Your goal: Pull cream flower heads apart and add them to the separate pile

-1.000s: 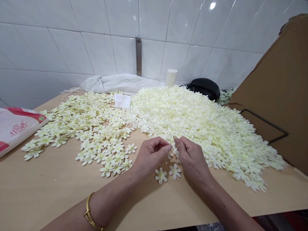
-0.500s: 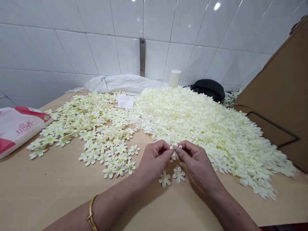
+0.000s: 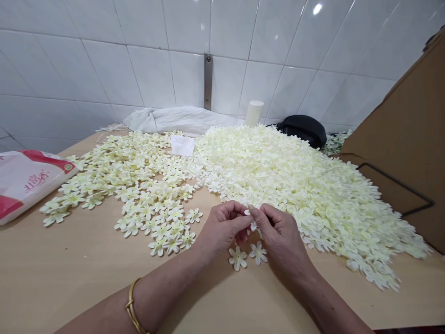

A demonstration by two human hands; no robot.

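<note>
Between my fingertips is a small white artificial flower (image 3: 253,227), mostly hidden by the fingers. My left hand (image 3: 225,226) pinches it from one side, thumb and forefinger closed. From the other side my right hand (image 3: 278,234) grips it with the thumb pressed over its petals. Two loose flowers lie side by side on the table just below the hands, a left one (image 3: 238,258) and a right one (image 3: 258,253). Directly behind my hands rises a large heap of pale yellow-white flowers (image 3: 278,171). A flatter spread of similar flowers (image 3: 146,185) lies to the left.
A pink and white plastic packet (image 3: 31,183) lies at the left edge. Along the tiled wall are a white cloth (image 3: 187,119), a white cylinder (image 3: 254,113) and a black case (image 3: 303,130). A cardboard panel (image 3: 399,125) stands right. A white paper (image 3: 182,145) rests among the flowers.
My right thumb has shifted slightly up and left over the flower, and the fingers cover more of it. The two loose flowers stay put. The view has shifted slightly.
</note>
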